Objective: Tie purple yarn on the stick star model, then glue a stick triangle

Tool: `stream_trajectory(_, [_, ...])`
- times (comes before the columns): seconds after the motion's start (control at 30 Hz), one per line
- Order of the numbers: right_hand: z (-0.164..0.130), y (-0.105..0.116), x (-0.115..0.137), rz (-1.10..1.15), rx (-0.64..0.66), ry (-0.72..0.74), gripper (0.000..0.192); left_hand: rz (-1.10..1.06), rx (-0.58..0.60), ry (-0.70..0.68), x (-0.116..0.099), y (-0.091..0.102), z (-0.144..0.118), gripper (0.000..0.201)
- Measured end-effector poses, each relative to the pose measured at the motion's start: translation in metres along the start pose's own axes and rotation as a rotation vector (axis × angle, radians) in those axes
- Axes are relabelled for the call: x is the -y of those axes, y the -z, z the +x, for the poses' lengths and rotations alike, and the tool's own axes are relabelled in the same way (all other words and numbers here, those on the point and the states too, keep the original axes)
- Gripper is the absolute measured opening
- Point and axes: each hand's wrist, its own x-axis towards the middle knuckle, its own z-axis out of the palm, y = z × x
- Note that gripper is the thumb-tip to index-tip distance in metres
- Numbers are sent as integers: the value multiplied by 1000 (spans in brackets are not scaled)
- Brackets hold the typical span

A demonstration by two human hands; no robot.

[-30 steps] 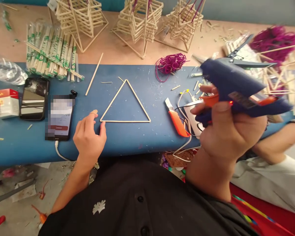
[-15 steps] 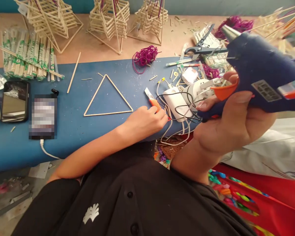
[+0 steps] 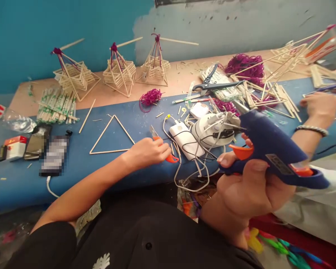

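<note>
My right hand grips a blue glue gun with an orange trigger, held up over the table's front edge, nozzle pointing back left. My left hand reaches across the blue table and rests on an orange utility knife, fingers curled over its handle. Just left of that hand a triangle of thin wooden sticks lies flat.
White chargers and tangled cables lie beside the knife. Three stick towers stand at the back, with purple cord, scissors and loose sticks. Phones and wrapped chopsticks lie left. Another person's hand works at right.
My left hand left the triangle's corner and went right to the orange knife. The glue gun came lower. The view tilted up, showing the wall.
</note>
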Motion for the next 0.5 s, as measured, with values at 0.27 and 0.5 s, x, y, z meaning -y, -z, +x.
stream_trajectory(0.27, [-14, 21, -16, 98, 91, -130, 14, -140, -224, 304, 78, 34, 8, 25])
stream_trajectory(0.5, [-25, 39, -19, 14, 239, -145, 19, -193, -124, 498, 173, 8, 123, 26])
